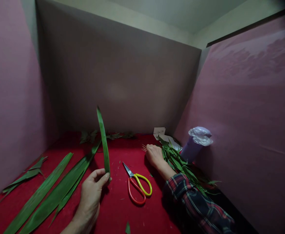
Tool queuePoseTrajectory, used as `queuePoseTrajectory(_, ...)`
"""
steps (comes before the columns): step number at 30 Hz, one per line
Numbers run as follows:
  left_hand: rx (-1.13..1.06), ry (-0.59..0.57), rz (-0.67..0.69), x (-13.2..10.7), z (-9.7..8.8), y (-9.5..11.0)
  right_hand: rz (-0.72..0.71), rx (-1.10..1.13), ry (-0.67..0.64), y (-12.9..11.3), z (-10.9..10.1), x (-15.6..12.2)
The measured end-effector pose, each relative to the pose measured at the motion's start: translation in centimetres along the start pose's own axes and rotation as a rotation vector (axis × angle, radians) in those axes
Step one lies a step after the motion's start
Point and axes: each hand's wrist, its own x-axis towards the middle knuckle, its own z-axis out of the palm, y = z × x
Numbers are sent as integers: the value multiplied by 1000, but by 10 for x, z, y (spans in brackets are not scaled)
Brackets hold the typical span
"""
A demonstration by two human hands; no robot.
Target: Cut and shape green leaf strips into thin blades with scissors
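Pinching a smooth, narrow leaf strip [104, 143] between thumb and fingers, the person's left hand [91, 191] holds it nearly upright above a red surface [118, 211], its top leaning slightly left. The right hand [154, 155], below a plaid sleeve [196, 201], has curled fingers beside thin pale sticks [144, 148]; whether it grips them, I cannot tell. Behind it, a small white card [159, 131] bears dark marks too small to read. Between the hands lie scissors [132, 175] with pointed metal blades, one looped handle red, the other yellow. Long, ribbed leaves [59, 185] spread at left. At right, slender leafy stems [178, 164] lie beside a purple container [191, 149] topped with crinkled clear plastic [203, 139].
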Motion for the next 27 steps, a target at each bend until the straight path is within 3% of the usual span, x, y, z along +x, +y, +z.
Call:
queuePoseTrajectory(6,-32,-34,-12,-5,3,4,2,230,81,-12,-15,-27)
queuePoseTrajectory(14,-39,-123,17,-11,6,4,-233,657,270,-41,-40,-97)
queuePoseTrajectory(20,-20,-149,38,-11,5,4,-372,818,394,-56,-24,-131)
queuePoseTrajectory(24,-6,-174,18,-10,6,4,-626,750,594,-54,-11,-133)
queuePoseTrajectory(27,1,-185,12,-11,7,5,-724,707,711,-48,-11,-128)
